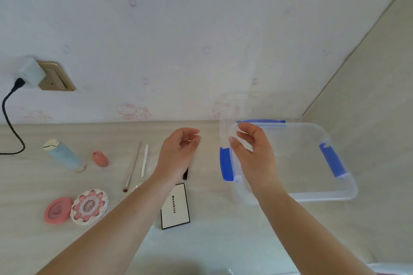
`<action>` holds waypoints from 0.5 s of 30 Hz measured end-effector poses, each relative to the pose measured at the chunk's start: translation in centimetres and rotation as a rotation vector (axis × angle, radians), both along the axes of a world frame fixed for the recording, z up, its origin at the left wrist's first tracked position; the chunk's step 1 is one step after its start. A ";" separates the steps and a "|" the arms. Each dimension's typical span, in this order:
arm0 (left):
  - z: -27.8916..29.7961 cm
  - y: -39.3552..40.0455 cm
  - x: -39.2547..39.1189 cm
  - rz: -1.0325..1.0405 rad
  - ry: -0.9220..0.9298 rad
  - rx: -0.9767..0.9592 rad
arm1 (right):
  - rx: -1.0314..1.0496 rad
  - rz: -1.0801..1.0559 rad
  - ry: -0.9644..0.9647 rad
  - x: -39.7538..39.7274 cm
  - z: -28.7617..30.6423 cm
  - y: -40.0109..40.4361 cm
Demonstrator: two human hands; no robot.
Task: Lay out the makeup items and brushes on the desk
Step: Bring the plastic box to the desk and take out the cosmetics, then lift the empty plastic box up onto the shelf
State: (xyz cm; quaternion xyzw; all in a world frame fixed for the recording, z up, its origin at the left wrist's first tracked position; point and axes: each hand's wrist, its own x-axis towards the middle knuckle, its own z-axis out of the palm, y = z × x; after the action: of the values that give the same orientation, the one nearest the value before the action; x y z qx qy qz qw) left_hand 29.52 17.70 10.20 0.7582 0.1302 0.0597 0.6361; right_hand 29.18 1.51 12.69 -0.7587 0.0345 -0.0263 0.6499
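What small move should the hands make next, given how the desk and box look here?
Probably draw both hands back from the clear box. It looks empty, and the tube, brushes, two round compacts and palette already lie apart on the desk. The left hand and right hand appear to hold nothing.

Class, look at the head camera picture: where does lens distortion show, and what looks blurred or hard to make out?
Head view: wide-angle bending curves the desk's back edge; the clear box is see-through and faint; both hands, left hand and right hand, look slightly soft.
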 end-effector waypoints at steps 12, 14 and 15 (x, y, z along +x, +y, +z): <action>0.2 -8.4 7.8 0.039 0.117 0.049 | -0.259 -0.133 -0.005 12.2 0.2 -16.4; -0.1 -9.2 9.1 0.066 0.165 0.068 | -0.377 -0.089 0.047 13.9 -0.5 -18.0; -0.4 -9.5 9.6 0.068 0.198 0.079 | -0.452 -0.053 0.083 14.6 -0.8 -18.4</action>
State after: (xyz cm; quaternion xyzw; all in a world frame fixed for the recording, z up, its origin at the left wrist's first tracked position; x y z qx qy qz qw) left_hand 39.13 8.24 9.84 0.7799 0.2156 0.0111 0.5875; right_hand 43.76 -16.89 11.85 -0.8843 0.0743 -0.0191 0.4606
